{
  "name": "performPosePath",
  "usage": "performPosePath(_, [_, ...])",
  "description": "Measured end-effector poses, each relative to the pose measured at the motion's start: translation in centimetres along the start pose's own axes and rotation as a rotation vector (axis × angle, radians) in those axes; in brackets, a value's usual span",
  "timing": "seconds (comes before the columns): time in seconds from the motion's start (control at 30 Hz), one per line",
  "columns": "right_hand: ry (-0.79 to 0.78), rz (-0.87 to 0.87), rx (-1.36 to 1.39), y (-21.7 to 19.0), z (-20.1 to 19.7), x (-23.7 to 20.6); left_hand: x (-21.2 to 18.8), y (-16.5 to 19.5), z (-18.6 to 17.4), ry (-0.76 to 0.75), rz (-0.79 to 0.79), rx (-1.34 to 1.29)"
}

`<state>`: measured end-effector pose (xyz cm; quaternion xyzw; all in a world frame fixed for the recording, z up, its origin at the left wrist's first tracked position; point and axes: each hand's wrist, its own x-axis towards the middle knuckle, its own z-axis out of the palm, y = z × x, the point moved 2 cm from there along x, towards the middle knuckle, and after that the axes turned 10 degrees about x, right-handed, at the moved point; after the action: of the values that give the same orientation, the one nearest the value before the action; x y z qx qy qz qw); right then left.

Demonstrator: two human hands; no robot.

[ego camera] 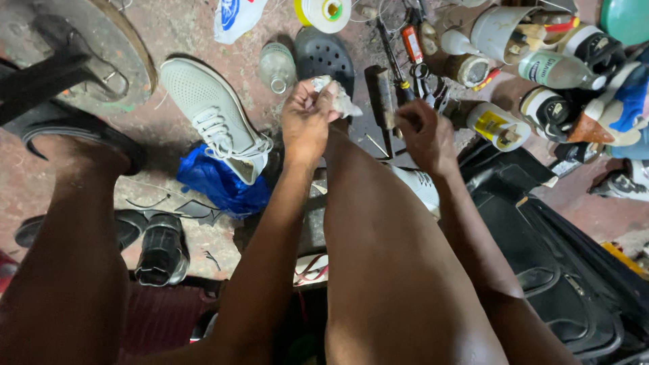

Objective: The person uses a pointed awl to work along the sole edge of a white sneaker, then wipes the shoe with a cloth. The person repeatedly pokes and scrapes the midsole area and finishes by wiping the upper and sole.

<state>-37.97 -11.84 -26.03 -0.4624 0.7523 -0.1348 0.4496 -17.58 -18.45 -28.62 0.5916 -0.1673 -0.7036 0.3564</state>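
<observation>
- Above the right knee, the left hand [305,116] pinches a crumpled whitish rag [338,100] between thumb and curled fingers; the rag sticks out to the right of the fist, over the floor [162,176].
- Just beside it, the right hand [422,132] is closed into a loose fist with its back to the camera; whether it grips something thin I cannot tell, since the fingers hide the palm.
- Risk, as I judge it: the rag is held by a small fold only, so a tug from the other hand could pull it free and drop it among the clutter below.
- A hammer [382,94] and a black perforated clog [324,57] lie directly under the hands; a dropped rag could land on dusty tools or near the open plastic bottle [277,67].
- The yellow-labelled glue tin [499,125] stands near the right wrist, so a wide elbow swing might tip it.
- Both forearms reach forward over the thighs, wrists bent slightly down, hands near each other but apart.
- A white sneaker [213,115] rests on a blue bag [220,182] to the left.
</observation>
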Motion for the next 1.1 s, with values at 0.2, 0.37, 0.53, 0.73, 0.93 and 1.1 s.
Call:
performPosePath(0.2, [0.031, -0.339, 0.013, -3.3, -0.7, -0.5, -1.0, -0.6, 0.8, -0.107, -0.01, 0.03])
performPosePath(0.37, [-0.078, -0.474, 0.097, -5.8, 2.2, 0.5, -1.2, -1.1, 0.7, -0.15, -0.047, 0.02])
performPosePath(0.53, [-0.082, -0.333, 0.145, -6.0, 3.8, 1.8, -1.5, -0.7, -0.9, -0.128, -0.246, -0.109])
performPosePath(0.73, [-0.175, -0.213, 0.456, -5.5, 5.0, 2.5, -1.9, -0.8, -1.3, -0.148, -0.214, -0.317])
performPosePath(0.93, [-0.197, -0.096, 0.472, -5.8, 5.7, 2.6, -2.4, -1.2, -1.8, 0.009, -0.009, -0.087])
performPosePath(1.1, [-0.273, -0.108, 0.613, -6.0, 5.3, 2.7, -2.9, -0.2, -2.2, 0.065, 0.097, -0.056])
